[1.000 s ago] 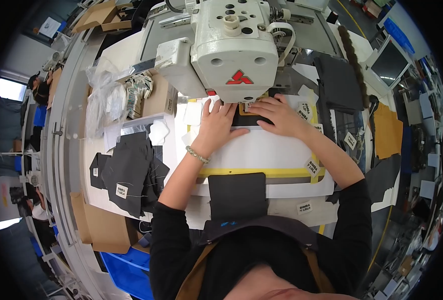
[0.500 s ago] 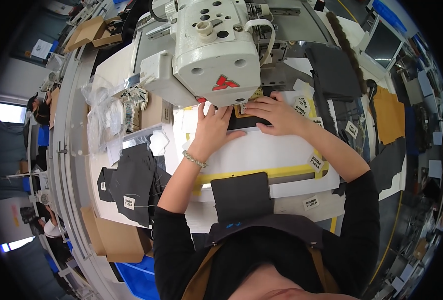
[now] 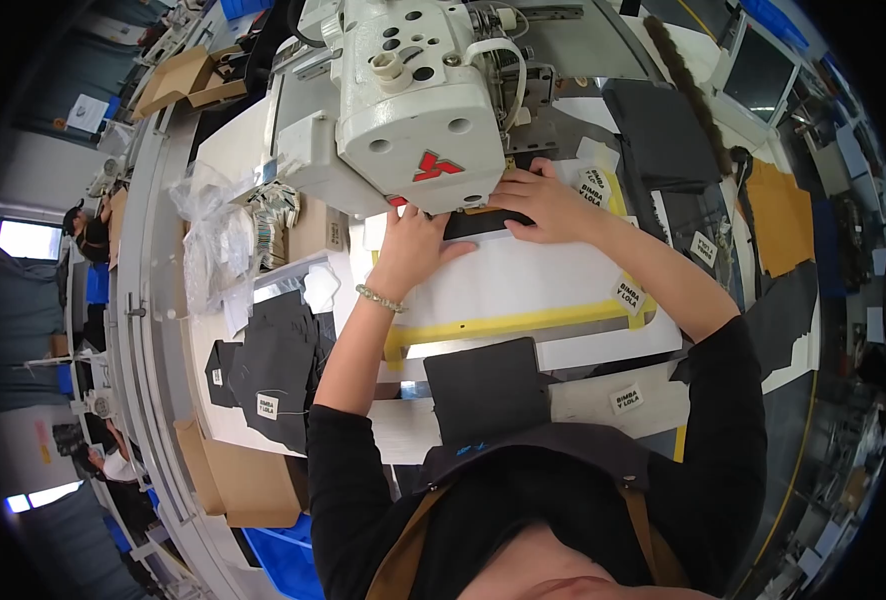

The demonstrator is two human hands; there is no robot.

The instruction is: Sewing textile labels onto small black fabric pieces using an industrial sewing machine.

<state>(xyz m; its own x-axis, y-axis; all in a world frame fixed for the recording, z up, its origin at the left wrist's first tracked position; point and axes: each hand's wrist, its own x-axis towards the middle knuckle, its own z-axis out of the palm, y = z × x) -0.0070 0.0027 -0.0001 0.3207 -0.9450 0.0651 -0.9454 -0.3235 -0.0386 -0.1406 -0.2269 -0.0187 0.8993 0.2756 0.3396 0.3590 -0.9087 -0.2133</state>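
My left hand (image 3: pixel 410 252) lies on the white sheet edged with yellow tape (image 3: pixel 553 275), its fingertips by the machine's lower edge and its thumb stretched sideways. Opposite it, my right hand (image 3: pixel 545 207) rests with fingers outstretched on a black piece of material (image 3: pixel 475 222) between the two hands. Both hands press down flat rather than grip. Just beyond the fingers stands the white head of an industrial sewing machine (image 3: pixel 418 130); it hides the needle area and the far part of the black piece. A thin tan edge (image 3: pixel 478 210) shows there.
Black cut pieces (image 3: pixel 275 365) and a clear plastic bag (image 3: pixel 208 240) lie at left, near bundled labels (image 3: pixel 275 208). A dark stack (image 3: pixel 660 135) and a mustard piece (image 3: pixel 778 215) are at right. A black panel (image 3: pixel 488 390) sits at the near edge; small white labels (image 3: pixel 626 398) lie about.
The view has shifted slightly. Both hands stay on the black piece, which shows less now, and the tan frame around it is mostly covered by the machine head.
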